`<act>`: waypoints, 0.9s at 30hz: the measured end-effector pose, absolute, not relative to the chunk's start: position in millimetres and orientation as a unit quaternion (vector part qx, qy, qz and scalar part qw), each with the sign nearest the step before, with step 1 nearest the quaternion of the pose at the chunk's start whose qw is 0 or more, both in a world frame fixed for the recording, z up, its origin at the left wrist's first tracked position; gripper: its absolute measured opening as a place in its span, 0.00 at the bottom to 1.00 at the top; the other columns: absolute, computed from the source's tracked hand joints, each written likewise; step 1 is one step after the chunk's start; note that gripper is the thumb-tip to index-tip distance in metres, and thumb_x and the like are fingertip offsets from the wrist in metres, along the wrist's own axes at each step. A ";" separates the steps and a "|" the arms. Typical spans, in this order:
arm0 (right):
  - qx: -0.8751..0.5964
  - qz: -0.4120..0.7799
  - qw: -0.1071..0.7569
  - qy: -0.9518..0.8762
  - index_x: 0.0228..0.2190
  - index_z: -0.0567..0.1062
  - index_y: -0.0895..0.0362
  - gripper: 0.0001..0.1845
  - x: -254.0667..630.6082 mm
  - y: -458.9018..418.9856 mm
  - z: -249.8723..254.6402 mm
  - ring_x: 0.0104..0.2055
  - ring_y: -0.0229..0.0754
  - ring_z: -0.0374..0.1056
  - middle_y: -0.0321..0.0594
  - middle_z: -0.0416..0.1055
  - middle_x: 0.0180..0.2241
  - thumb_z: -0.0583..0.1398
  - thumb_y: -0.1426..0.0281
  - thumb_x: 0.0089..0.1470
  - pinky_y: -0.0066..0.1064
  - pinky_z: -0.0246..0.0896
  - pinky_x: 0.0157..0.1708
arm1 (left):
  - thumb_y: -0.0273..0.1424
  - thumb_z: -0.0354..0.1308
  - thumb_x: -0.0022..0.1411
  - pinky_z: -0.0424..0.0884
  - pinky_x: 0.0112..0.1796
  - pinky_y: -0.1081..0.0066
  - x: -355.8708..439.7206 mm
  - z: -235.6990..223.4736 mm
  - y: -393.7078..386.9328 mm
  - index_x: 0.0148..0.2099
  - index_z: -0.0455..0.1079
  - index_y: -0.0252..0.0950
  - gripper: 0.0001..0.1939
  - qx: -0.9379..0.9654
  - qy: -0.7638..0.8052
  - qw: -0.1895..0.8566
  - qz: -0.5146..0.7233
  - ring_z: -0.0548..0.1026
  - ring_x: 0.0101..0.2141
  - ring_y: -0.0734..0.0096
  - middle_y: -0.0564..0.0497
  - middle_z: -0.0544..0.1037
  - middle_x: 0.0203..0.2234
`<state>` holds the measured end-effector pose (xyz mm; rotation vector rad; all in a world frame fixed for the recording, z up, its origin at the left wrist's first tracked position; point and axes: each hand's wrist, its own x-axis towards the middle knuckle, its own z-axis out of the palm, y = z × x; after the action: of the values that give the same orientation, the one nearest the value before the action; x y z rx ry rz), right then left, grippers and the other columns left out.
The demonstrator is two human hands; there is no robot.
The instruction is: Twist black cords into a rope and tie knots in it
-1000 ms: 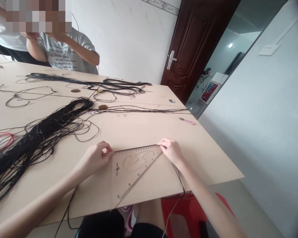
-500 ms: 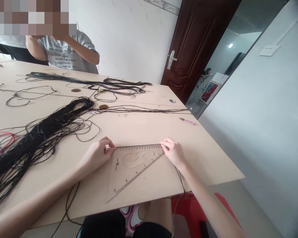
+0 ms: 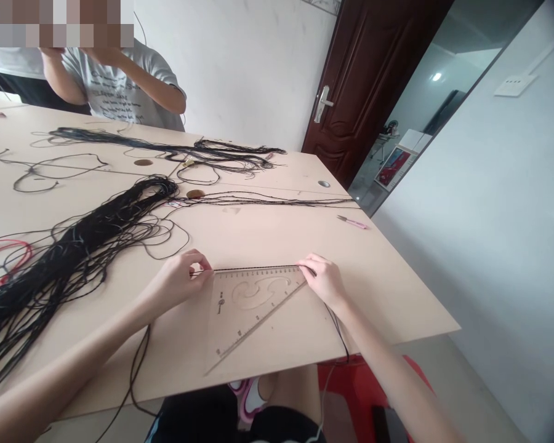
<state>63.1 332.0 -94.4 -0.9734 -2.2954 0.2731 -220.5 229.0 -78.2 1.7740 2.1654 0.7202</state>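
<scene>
I have the left hand [image 3: 180, 280] and right hand [image 3: 323, 282] with fingers pinched together on a black cord [image 3: 258, 268], drawn along the top edge of a clear set square [image 3: 252, 317] lying flat on the pale table [image 3: 388, 277]; its small logo is unreadable. Farther off, I see a tangled bundle of black cords [image 3: 74, 261], pink-handled snips [image 3: 353, 223] and a co-worker's grey T-shirt [image 3: 115, 98] with illegible writing.

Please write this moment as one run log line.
left hand: pinches black cord | right hand: pinches same cord | cord: along clear set square's top edge | nearby: black cord bundle, pink scissors
</scene>
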 end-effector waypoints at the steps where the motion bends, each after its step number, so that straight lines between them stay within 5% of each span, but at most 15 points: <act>1: -0.367 0.110 0.313 -0.869 0.30 0.78 0.55 0.12 61.5 332.4 -93.8 0.26 0.36 0.67 0.37 0.73 0.27 0.55 0.77 0.50 0.24 0.58 0.28 | 0.40 0.49 0.46 0.63 0.26 0.75 -222.4 -76.1 228.8 0.25 0.67 0.37 0.12 0.605 0.746 0.128 0.246 0.67 0.22 0.74 0.51 0.74 0.27; 14: -0.377 0.194 0.319 -0.847 0.29 0.75 0.57 0.08 51.7 336.5 -91.6 0.29 0.37 0.70 0.39 0.74 0.27 0.56 0.76 0.48 0.24 0.63 0.27 | 0.42 0.51 0.42 0.66 0.29 0.74 -230.0 -64.7 227.9 0.22 0.68 0.37 0.13 0.571 0.764 0.156 0.257 0.70 0.25 0.71 0.52 0.75 0.24; 27: -0.393 0.142 0.204 -0.885 0.28 0.74 0.59 0.04 41.4 336.3 -78.2 0.30 0.35 0.69 0.35 0.74 0.29 0.58 0.75 0.52 0.30 0.63 0.33 | 0.40 0.52 0.42 0.65 0.28 0.73 -235.5 -70.3 227.5 0.22 0.68 0.37 0.12 0.572 0.771 0.154 0.234 0.70 0.23 0.70 0.52 0.74 0.21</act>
<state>41.4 336.3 -78.2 -1.0976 -2.4687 0.3964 -235.5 227.5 -70.3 1.6397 2.2105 0.6706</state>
